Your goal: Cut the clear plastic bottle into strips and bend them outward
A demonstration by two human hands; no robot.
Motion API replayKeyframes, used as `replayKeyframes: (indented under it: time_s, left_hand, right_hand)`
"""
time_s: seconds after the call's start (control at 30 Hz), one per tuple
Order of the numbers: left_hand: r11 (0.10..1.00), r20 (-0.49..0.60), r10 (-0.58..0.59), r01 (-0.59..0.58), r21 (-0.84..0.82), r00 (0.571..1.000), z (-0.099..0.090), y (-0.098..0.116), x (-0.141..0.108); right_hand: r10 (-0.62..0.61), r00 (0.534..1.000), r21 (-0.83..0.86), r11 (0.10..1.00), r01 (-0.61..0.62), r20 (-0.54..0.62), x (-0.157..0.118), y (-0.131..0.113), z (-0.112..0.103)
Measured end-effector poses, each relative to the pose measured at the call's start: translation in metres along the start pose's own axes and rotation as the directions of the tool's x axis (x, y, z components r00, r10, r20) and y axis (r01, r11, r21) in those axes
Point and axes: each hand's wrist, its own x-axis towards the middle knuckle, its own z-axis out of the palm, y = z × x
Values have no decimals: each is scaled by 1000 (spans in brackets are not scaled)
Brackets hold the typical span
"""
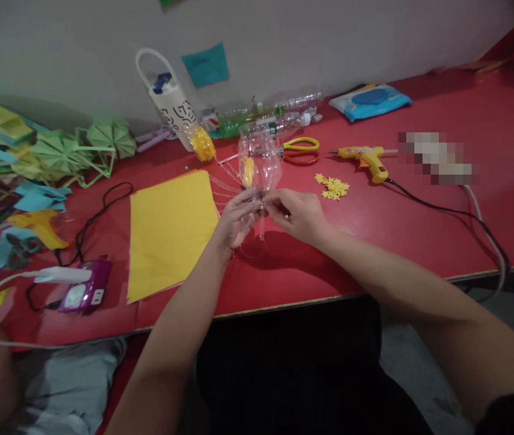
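A clear plastic bottle piece (pixel 263 160) with long thin cut strips is held over the front of the table. My left hand (pixel 240 219) closes around its near end, palm partly turned up. From the other side my right hand (pixel 296 212) pinches at the same spot, where a clear strip (pixel 262 226) hangs down. The exact point between the fingertips is too small to make out. Something yellow (pixel 248 172) shows at the bottle's left side. Small yellow paper stars (pixel 332 186) lie in a pile right of my right hand.
Yellow paper sheets (pixel 170 235) lie left, beside a purple power adapter (pixel 85 287) and a yellow-orange glue gun (pixel 39 228). Another glue gun (pixel 366 158) lies right. Behind are scissors (pixel 301 145), plastic bottles (pixel 248 119), a white tumbler (pixel 173 109) and a wipes pack (pixel 371 101).
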Motion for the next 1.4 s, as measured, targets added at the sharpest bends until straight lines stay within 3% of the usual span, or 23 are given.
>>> replayKeyframes:
  time_s: [0.27,0.5,0.6,0.73,0.93,1.4]
  left_hand:
    - [1000,-10,-13,14,26,1000,0,-1,0]
    - [999,-19,-46,46,-12,999,-1,-1,0]
    - [998,-4,-61,61,-30,998,-2,-2,1]
    - [996,24,-52,53,-68,998,-3,-4,2]
    - [992,-4,-90,89,-91,996,1,-2,2]
    - [998,7,-67,67,12,998,-3,-4,3]
  right_hand:
    - [-74,997,-11,997,74,2,0,0,-4]
    - [-203,979,-155,968,198,-15,-1,3,-2]
    - [-204,979,-174,965,197,-22,-1,3,0]
    - [-161,984,-124,981,151,-81,0,3,1]
    - [4,990,4,1000,-4,-138,3,2,0]
    - [295,953,211,938,-275,-72,7,-5,-3]
